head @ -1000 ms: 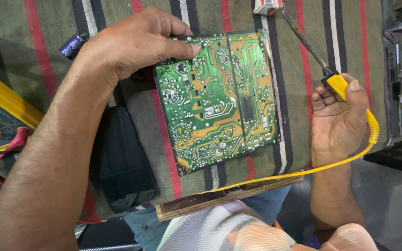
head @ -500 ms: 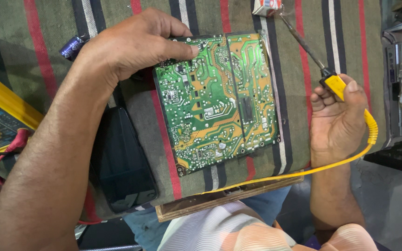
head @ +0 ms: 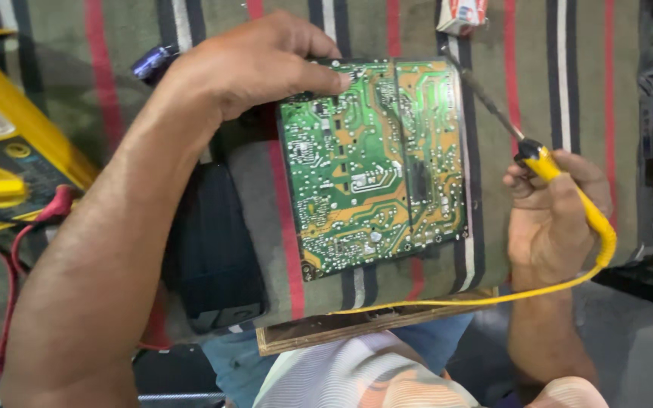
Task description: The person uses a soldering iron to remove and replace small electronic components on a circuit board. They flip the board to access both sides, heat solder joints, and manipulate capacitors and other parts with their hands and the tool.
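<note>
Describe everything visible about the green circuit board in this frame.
The circuit board is a green rectangle with tan copper traces, white markings and many solder points, solder side up. It lies slightly tilted on the striped cloth. The left hand presses its top left edge with its fingers. The soldering iron, held in the right hand, reaches toward its top right corner.
</note>
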